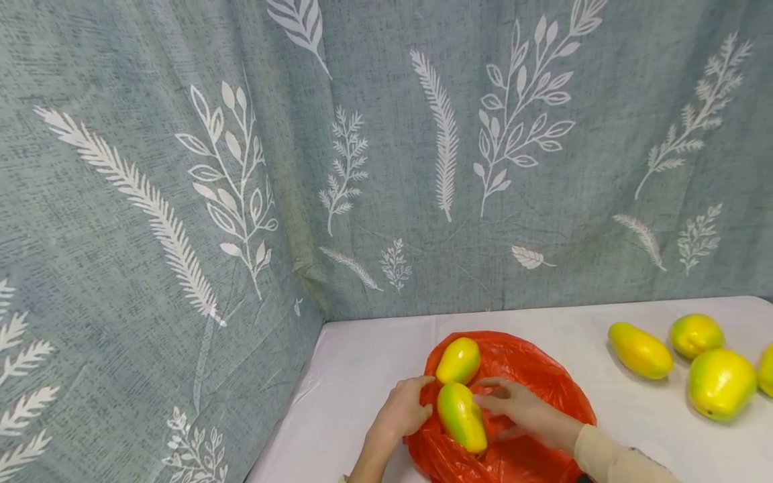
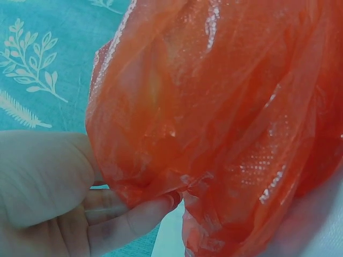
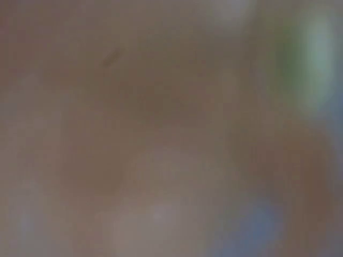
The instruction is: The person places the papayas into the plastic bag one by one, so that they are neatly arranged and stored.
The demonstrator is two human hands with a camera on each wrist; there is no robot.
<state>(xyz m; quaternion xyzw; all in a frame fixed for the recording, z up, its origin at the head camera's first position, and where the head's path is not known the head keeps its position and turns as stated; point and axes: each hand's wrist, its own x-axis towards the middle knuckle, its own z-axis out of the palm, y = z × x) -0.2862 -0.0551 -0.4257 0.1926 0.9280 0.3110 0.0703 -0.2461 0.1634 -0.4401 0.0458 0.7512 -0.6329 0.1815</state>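
The fingers (image 2: 131,222) of the left hand (image 1: 406,406) are curled in, pinching the gathered edge of a red plastic bag (image 1: 546,376); the left wrist view shows thin, wrinkled film caught between them, with a faint yellowish shape behind it. The right hand (image 1: 528,410) has its fingers stretched loosely forward and spread a little apart, the foremost ones at the right side of the lower fruit (image 1: 461,417); whether they press on it or only come up beside it cannot be told. The right wrist view is too blurred to settle this, giving only skin tones and a greenish patch at the upper right. The lower fruit, smooth, yellow and green, lies in the mouth of the bag between the two hands, its narrower end pointing toward the person. Just beyond it, the upper fruit (image 1: 459,361) lies tilted at the bag's far left rim. The bag spreads wide on a white-covered table (image 1: 374,355). Well apart to the right are an elongated yellow fruit (image 1: 640,351), a small rounded fruit (image 1: 696,335), a large rounded fruit (image 1: 722,384) and another fruit (image 1: 767,371) cut by the frame edge. Behind hangs a grey-green curtain (image 1: 386,134) printed with white leaves.
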